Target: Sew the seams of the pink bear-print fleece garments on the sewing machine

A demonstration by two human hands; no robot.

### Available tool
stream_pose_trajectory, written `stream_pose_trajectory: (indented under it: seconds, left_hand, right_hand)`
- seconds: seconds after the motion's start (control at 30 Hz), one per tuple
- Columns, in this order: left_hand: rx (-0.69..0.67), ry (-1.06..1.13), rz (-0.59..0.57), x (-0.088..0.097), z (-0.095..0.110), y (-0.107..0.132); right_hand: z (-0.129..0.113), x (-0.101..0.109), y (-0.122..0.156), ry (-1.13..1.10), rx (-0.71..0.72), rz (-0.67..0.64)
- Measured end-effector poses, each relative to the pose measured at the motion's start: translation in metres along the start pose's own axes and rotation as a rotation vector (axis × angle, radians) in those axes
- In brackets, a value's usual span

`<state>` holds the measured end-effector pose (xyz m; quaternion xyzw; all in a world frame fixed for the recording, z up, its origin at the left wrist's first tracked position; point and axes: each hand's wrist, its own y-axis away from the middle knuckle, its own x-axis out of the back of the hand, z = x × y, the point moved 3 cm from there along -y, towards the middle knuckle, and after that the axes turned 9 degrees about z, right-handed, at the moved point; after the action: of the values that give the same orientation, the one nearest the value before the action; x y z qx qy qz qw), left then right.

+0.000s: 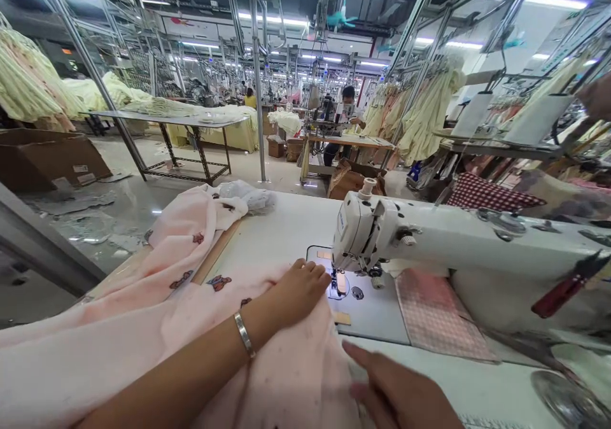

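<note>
A pale pink fabric (pixel 143 333) with small butterfly prints lies across the white sewing table (pixel 281 232). My left hand (pixel 298 289), a silver bracelet on its wrist, rests on the fabric with fingers curled down at the cloth's edge, right beside the needle and presser foot (pixel 340 281) of the white sewing machine (pixel 429 238). My right hand (pixel 396 391) lies at the bottom, fingers stretched out flat, touching the fabric's near edge.
A pink checked cloth (pixel 434 311) lies under the machine arm. Red-handled scissors (pixel 568 286) rest on the machine at right. Cardboard boxes (pixel 42 155), a metal table (pixel 167 123) and hanging yellow garments (pixel 429 111) fill the hall; a person (pixel 346 114) sits at a far station.
</note>
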<state>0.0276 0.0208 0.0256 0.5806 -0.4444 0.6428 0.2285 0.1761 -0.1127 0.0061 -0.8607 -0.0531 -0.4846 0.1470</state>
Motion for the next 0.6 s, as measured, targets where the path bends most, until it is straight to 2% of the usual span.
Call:
stream_pose_trajectory:
  seconds: [0.1,0.17,0.27,0.33,0.4,0.47,0.53,0.6]
  left_hand:
    - [0.012,0.039,-0.017,-0.003,-0.003,0.001]
    - [0.041,0.054,-0.032,-0.007,-0.006,0.000]
    - [0.136,0.048,-0.018,-0.006,-0.010,-0.005]
    - [0.227,0.020,0.038,0.002,-0.007,-0.006]
    - [0.300,-0.004,0.091,0.010,0.003,0.000]
    - [0.314,0.026,0.076,0.009,0.018,0.013]
    - [0.259,0.093,0.033,0.001,0.034,0.032]
    - [0.186,0.155,0.021,-0.008,0.046,0.050]
  right_hand:
    - [-0.006,-0.004,-0.031,0.212,0.138,0.035]
    - [-0.006,-0.009,-0.042,0.271,0.156,0.036]
    - [-0.001,-0.017,-0.043,0.269,0.164,0.038]
    - [0.004,-0.021,-0.040,0.265,0.174,0.041]
    - [0.006,-0.023,-0.037,0.258,0.180,0.040]
    - [0.006,-0.021,-0.034,0.251,0.185,0.036]
    - [0.005,-0.014,-0.034,0.233,0.197,0.008]
    - [0.005,-0.005,-0.037,0.190,0.232,-0.080]
